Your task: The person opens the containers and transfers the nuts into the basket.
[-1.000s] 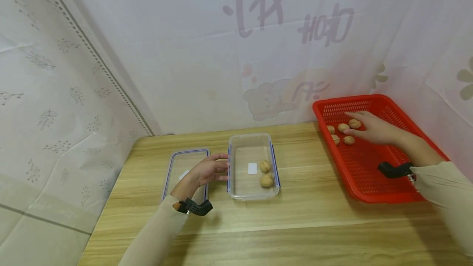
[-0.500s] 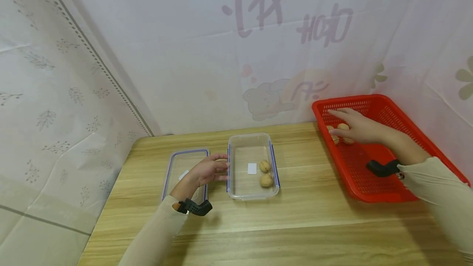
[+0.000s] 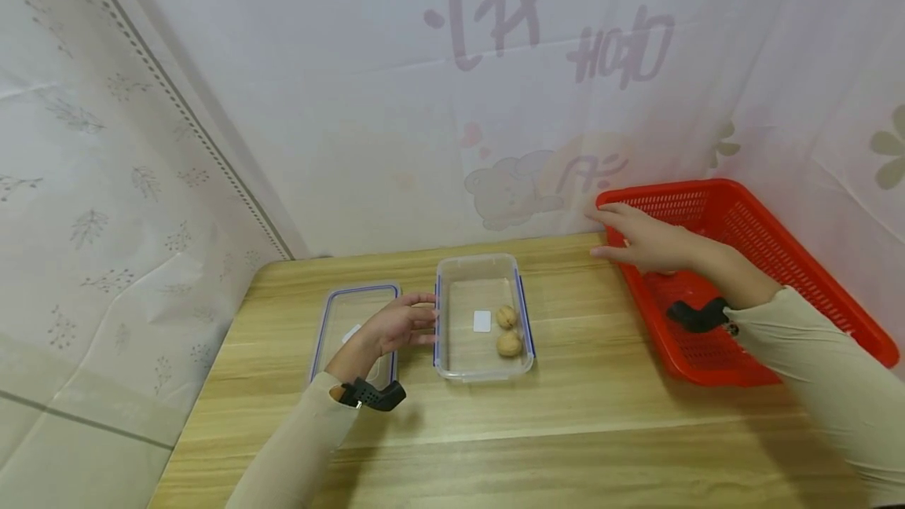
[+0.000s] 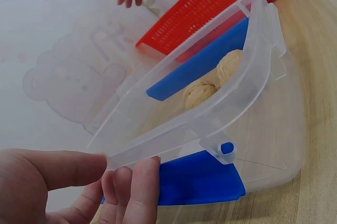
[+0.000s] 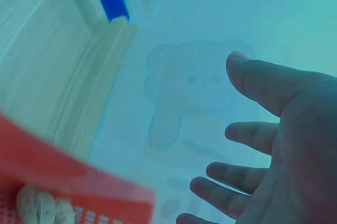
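Observation:
A clear plastic food container (image 3: 463, 368) with blue side latches stands on the table, two walnuts (image 3: 507, 345) lying inside at its right. My left hand (image 3: 392, 326) touches its left side; the left wrist view shows the thumb at the rim and fingertips against the blue latch (image 4: 197, 179). Over the left rim of the red basket (image 3: 654, 320) is my right hand (image 3: 646, 240), fingers spread and pointing left. No object shows in its palm in the right wrist view. Walnuts (image 5: 37, 205) lie in the basket, mostly hidden by this hand in the head view.
A clear lid (image 3: 339, 309) with a blue seal lies left of the container, partly under my left forearm. A patterned white curtain (image 3: 368, 140) hangs behind the wooden table (image 3: 452, 470). Wood surface separates container and basket.
My right hand has moved left from above the walnuts in the basket to over its left rim. The left hand stays at the container, which still holds two walnuts.

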Available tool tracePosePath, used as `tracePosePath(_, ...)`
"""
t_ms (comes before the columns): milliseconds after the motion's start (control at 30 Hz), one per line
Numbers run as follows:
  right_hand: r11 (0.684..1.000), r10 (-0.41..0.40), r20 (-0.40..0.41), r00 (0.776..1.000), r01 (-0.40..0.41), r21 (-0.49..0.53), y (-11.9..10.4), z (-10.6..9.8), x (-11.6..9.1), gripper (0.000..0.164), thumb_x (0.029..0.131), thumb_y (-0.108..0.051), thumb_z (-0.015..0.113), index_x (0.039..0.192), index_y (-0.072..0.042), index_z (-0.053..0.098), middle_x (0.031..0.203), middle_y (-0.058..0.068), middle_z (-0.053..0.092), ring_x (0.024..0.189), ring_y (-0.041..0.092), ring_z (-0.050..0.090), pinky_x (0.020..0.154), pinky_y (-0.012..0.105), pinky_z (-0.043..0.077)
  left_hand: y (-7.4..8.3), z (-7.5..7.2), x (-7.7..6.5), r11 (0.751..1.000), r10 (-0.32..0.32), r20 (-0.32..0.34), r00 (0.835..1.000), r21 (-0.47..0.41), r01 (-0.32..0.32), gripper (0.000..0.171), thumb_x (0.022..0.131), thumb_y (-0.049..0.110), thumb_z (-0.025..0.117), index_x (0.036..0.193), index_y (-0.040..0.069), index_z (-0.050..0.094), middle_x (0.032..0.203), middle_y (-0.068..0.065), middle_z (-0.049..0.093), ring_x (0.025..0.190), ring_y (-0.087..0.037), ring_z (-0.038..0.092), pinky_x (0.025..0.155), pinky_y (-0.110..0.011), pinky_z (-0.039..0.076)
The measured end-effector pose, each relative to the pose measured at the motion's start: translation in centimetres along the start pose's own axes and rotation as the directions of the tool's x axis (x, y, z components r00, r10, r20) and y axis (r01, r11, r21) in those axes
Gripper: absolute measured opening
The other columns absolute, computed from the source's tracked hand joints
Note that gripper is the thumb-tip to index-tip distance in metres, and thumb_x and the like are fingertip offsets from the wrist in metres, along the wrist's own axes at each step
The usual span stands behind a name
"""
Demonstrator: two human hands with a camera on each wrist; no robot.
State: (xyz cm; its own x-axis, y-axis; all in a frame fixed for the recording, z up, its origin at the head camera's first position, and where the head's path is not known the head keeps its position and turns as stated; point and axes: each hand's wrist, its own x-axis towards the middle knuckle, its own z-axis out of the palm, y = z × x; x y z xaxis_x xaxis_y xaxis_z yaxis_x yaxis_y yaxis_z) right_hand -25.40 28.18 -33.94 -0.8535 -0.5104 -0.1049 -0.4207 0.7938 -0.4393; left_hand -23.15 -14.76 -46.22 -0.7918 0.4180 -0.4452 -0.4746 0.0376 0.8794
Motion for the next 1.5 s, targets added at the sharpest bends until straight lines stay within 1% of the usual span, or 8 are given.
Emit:
tracePosePath(167, 1.0, -0.03, 0.009, 1.0, 0.03, 0.008, -1.2, 0.7, 0.7, 0.075, 0.098, -0.033, 0.069, 0.156, -0.001, 0.034, 0.158, 0.031, 0.027, 0.145, 0.05, 0.024, 0.115, 0.07, 0.029, 0.1, 0.1, 0.1, 1.0, 0.005, -0.002, 1.0, 0.007, -0.005, 0.047, 0.103, 0.0, 0.051, 0.146, -0.007, 0.034, 0.098, -0.006, 0.053, 0.087, -0.013, 0.056, 0.082, -0.032, 0.063)
tracePosePath(367, 0.997, -0.079, 0.025, 0.997, 0.079, 0.01, -2.3, 1.3, 1.7, 0.073, 0.099, -0.033, 0.068, 0.157, -0.002, 0.034, 0.157, 0.029, 0.029, 0.143, 0.048, 0.031, 0.114, 0.068, 0.034, 0.2, 0.2, 0.1, 1.0, 0.008, -0.004, 1.0, 0.013, -0.008, 0.046, 0.103, 0.001, 0.05, 0.146, -0.007, 0.034, 0.098, -0.006, 0.053, 0.087, -0.013, 0.056, 0.082, -0.032, 0.063)
tracePosePath(567, 0.994, -0.108, 0.059, 0.992, 0.107, 0.024, -3.4, 1.9, 2.6, 0.071, 0.1, -0.029, 0.067, 0.157, -0.003, 0.034, 0.158, 0.029, 0.029, 0.144, 0.048, 0.03, 0.115, 0.065, 0.033, 0.1, 0.2, 0.2, 1.0, 0.007, -0.005, 1.0, 0.012, -0.007, 0.044, 0.103, 0.0, 0.05, 0.144, -0.007, 0.036, 0.097, -0.005, 0.053, 0.087, -0.013, 0.056, 0.081, -0.032, 0.063)
tracePosePath(667, 0.991, -0.132, 0.065, 0.989, 0.131, 0.015, -3.9, 2.3, 3.2, 0.07, 0.1, -0.028, 0.068, 0.157, -0.003, 0.036, 0.158, 0.028, 0.032, 0.144, 0.046, 0.033, 0.115, 0.064, 0.035, 0.0, 0.1, 0.2, 1.0, 0.01, 0.004, 1.0, 0.01, -0.01, 0.044, 0.103, -0.001, 0.05, 0.144, -0.007, 0.035, 0.097, -0.005, 0.053, 0.087, -0.013, 0.056, 0.081, -0.032, 0.063)
tracePosePath(867, 0.983, -0.181, 0.073, 0.981, 0.182, -0.006, -4.8, 3.2, 4.5, 0.067, 0.1, -0.031, 0.067, 0.155, -0.004, 0.04, 0.156, 0.026, 0.037, 0.142, 0.044, 0.037, 0.116, 0.062, 0.036, 0.1, 0.1, 0.1, 1.0, 0.011, 0.0, 1.0, 0.018, -0.011, 0.044, 0.103, 0.0, 0.05, 0.144, -0.007, 0.035, 0.097, -0.005, 0.053, 0.087, -0.013, 0.056, 0.081, -0.031, 0.063)
tracePosePath(1067, 0.98, -0.198, 0.116, 0.973, 0.201, -0.016, -6.4, 4.0, 5.7, 0.067, 0.101, -0.035, 0.065, 0.155, -0.005, 0.04, 0.156, 0.024, 0.037, 0.143, 0.041, 0.037, 0.116, 0.06, 0.037, 0.1, 0.1, -0.1, 1.0, 0.003, -0.014, 1.0, 0.016, -0.002, 0.044, 0.103, 0.0, 0.05, 0.144, -0.007, 0.036, 0.098, -0.006, 0.053, 0.088, -0.014, 0.055, 0.081, -0.032, 0.063)
tracePosePath(1267, 0.975, -0.216, 0.172, 0.961, 0.22, -0.008, -7.9, 5.3, 7.2, 0.066, 0.102, -0.036, 0.063, 0.154, -0.004, 0.041, 0.157, 0.021, 0.038, 0.144, 0.038, 0.038, 0.118, 0.056, 0.035, 0.0, 0.0, -0.1, 1.0, 0.004, -0.013, 1.0, 0.007, -0.004, 0.044, 0.103, -0.001, 0.05, 0.144, -0.007, 0.036, 0.097, -0.006, 0.054, 0.088, -0.014, 0.056, 0.081, -0.033, 0.063)
tracePosePath(1500, 0.963, -0.264, 0.227, 0.937, 0.271, 0.002, -9.1, 6.7, 9.1, 0.059, 0.103, -0.032, 0.061, 0.15, 0.001, 0.045, 0.153, 0.021, 0.044, 0.143, 0.038, 0.04, 0.12, 0.051, 0.034, 0.0, 0.1, -0.1, 1.0, 0.006, -0.01, 1.0, 0.013, -0.006, 0.046, 0.103, -0.001, 0.05, 0.146, -0.008, 0.035, 0.097, -0.005, 0.054, 0.088, -0.014, 0.057, 0.081, -0.032, 0.063)
